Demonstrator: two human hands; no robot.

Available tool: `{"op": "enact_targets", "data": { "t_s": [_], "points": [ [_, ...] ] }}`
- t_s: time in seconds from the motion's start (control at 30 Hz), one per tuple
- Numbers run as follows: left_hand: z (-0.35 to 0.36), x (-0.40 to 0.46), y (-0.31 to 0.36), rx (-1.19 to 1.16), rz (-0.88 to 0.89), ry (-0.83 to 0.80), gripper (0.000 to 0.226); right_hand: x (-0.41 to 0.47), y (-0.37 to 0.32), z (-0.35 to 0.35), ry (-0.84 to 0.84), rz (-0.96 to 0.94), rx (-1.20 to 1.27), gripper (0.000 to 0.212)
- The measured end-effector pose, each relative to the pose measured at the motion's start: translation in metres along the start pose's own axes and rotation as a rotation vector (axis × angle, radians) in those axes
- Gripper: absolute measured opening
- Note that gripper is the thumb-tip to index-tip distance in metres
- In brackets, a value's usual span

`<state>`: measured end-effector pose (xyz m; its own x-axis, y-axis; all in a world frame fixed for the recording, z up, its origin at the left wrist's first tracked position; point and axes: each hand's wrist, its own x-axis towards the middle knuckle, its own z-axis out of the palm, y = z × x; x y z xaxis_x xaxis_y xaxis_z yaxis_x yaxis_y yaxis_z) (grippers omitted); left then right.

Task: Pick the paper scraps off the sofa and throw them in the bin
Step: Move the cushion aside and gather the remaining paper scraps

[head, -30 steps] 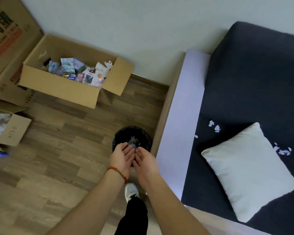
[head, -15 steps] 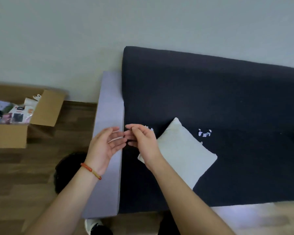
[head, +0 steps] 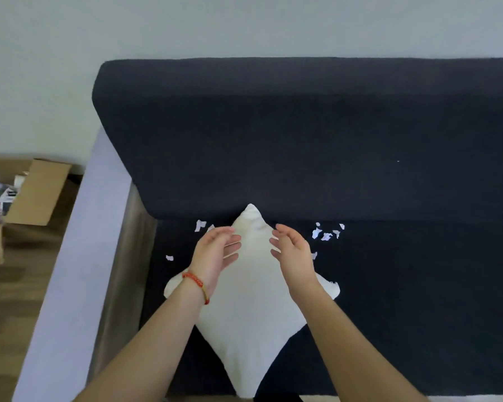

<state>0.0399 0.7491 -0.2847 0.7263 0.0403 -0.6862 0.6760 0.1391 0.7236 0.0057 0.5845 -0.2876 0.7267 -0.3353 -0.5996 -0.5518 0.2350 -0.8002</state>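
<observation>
Cardboard box (head: 26,195) of assorted packets beside dark sofa (head: 302,146)

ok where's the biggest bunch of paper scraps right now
In the head view, the biggest bunch of paper scraps lies on the sofa seat, just right of the white pillow's top corner, below the backrest.

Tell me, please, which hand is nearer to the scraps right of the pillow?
Right. The right hand hovers over the pillow just left of the scraps; the left hand is across the pillow, farther away.

navy sofa (head: 360,140), white scraps (head: 325,235), cream cushion (head: 250,309)
</observation>
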Motion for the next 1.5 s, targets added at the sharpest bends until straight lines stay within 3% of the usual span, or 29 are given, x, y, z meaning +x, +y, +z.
{"op": "enact_targets", "data": {
  "t_s": [0.17,0.3,0.43,0.5,0.57,0.63,0.77,0.9,1.03,1.2,1.5],
  "points": [
    [0.035,0.034,-0.023,0.098,-0.007,0.049,0.018,0.037,0.026,-0.022,0.007,0.115,-0.053,0.024],
    [0.038,0.064,-0.036,0.301,0.032,0.017,0.018,0.046,0.047,-0.025,-0.007,0.169,-0.174,0.042],
    [0.028,0.093,-0.044,0.668,0.171,0.047,0.04,0.045,0.068,-0.033,-0.005,0.182,-0.219,0.044],
    [0.02,0.104,-0.046,0.722,0.15,0.019,0.051,0.042,0.078,-0.034,-0.018,0.17,-0.229,0.045],
    [0.013,0.116,-0.048,0.796,0.088,-0.01,0.081,0.042,0.085,-0.035,-0.018,0.156,-0.231,0.044],
    [0.008,0.126,-0.053,0.847,0.041,-0.038,0.095,0.042,0.089,-0.034,-0.008,0.143,-0.226,0.044],
    [0.001,0.138,-0.063,0.888,0.022,-0.084,0.096,0.036,0.096,-0.035,0.051,0.134,-0.19,0.042],
    [-0.005,0.139,-0.065,0.897,0.005,-0.08,0.104,0.017,0.111,-0.039,0.367,0.134,-0.159,0.052],
    [-0.006,0.136,-0.063,0.896,-0.043,-0.088,0.086,0.001,0.137,-0.051,0.578,0.265,-0.079,0.061],
    [-0.005,0.135,-0.063,0.884,-0.041,-0.078,0.084,-0.003,0.163,-0.06,0.486,0.526,0.132,0.078],
    [-0.001,0.079,-0.046,0.802,-0.006,0.014,0.085,-0.013,0.137,-0.078,0.328,0.535,0.248,0.059]
  ]
}}
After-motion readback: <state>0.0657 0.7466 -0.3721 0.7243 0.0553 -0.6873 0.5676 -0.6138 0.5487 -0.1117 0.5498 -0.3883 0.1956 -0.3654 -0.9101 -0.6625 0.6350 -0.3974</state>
